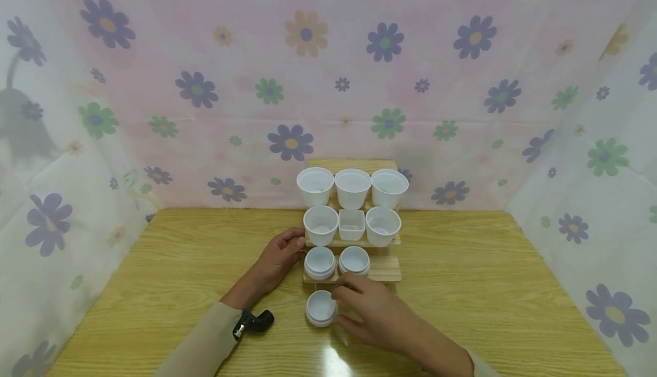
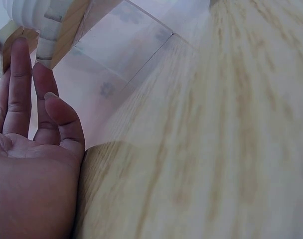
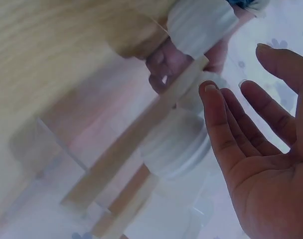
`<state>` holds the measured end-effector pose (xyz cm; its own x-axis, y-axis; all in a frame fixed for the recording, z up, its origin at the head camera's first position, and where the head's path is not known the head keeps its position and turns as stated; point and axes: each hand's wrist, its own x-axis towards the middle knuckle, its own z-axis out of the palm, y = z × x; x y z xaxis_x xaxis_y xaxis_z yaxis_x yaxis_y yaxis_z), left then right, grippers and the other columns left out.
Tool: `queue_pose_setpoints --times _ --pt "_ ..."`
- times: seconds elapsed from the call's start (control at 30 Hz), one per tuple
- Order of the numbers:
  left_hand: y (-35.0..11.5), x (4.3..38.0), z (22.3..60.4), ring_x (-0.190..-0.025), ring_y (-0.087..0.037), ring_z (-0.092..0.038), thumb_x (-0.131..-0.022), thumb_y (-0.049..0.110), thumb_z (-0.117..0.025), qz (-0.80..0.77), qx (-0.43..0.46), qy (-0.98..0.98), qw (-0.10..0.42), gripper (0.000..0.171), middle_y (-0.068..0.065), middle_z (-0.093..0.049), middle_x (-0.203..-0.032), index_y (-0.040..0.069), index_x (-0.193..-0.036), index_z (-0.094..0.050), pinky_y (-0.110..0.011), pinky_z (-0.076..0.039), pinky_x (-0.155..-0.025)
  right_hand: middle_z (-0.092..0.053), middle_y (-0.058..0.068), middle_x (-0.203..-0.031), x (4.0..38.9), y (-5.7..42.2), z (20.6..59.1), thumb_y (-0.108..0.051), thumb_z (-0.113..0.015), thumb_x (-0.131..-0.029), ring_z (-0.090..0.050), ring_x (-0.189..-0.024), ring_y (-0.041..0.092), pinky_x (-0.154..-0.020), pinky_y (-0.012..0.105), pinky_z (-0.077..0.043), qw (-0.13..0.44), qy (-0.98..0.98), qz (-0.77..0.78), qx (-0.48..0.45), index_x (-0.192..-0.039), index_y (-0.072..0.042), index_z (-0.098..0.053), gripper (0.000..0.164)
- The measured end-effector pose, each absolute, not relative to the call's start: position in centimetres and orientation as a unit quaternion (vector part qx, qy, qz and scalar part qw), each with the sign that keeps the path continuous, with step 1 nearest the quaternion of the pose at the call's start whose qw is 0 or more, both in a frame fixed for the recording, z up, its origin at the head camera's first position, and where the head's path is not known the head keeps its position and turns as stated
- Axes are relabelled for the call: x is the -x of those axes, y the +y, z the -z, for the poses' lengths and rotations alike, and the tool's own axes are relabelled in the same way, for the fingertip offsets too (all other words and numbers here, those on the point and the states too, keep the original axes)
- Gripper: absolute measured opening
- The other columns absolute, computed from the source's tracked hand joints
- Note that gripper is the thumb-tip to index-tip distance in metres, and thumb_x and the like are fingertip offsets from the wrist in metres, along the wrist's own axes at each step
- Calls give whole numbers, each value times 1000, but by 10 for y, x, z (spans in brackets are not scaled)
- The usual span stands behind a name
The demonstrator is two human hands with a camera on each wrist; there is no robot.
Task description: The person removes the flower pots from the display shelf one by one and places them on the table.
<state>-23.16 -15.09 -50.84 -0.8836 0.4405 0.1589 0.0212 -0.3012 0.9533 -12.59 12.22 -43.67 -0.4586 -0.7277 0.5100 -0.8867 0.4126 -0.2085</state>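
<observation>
A stepped wooden rack holds white cups and small jars on its tiers. At its left end my left hand grips the edge of a tier; the left wrist view shows the board end between thumb and fingers. On the table in front stands a small white jar. Close to that jar's right side is my right hand, its fingers extended and holding nothing. Two similar jars, a left one and a right one, occupy the lowest tier.
Above the jars, a tier bears two round cups with a square cup between them. Three larger white cups line the tier behind. A flowered curtain surrounds the wooden table at back and sides.
</observation>
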Motion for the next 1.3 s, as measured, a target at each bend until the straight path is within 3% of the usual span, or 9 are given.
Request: queue_pose_setpoints --times 0.4,0.63,1.3 --pt "-150 231 508 -105 -11 -69 -114 15 -52 -780 -192 581 133 21 5 -72 -116 13 -131 -63 -27 -55 -91 -63 -6 -107 126 131 419 -18 -94 -80 -60 -91 7 -81 18 -52 216 -820 -252 -466 -107 -16 -68 37" --pt "-150 230 507 -105 -12 -69 -114 15 -53 -778 -189 584 134 21 4 -72 -117 12 -132 -63 -27 -55 -90 -65 -6 -111 128 140 413 -18 -92 -83 -63 -95 7 -82 23 -57 209 -836 -258 -438 -110 -17 -71 35" --pt "-150 231 509 -105 -11 -69 -113 16 -54 -779 -195 580 133 23 4 -72 -117 9 -134 -61 -27 -55 -91 -67 -3 -114 137 162 397 -14 -94 -80 -69 -96 14 -80 31 -61 224 -862 -261 -373 -110 -11 -70 38"
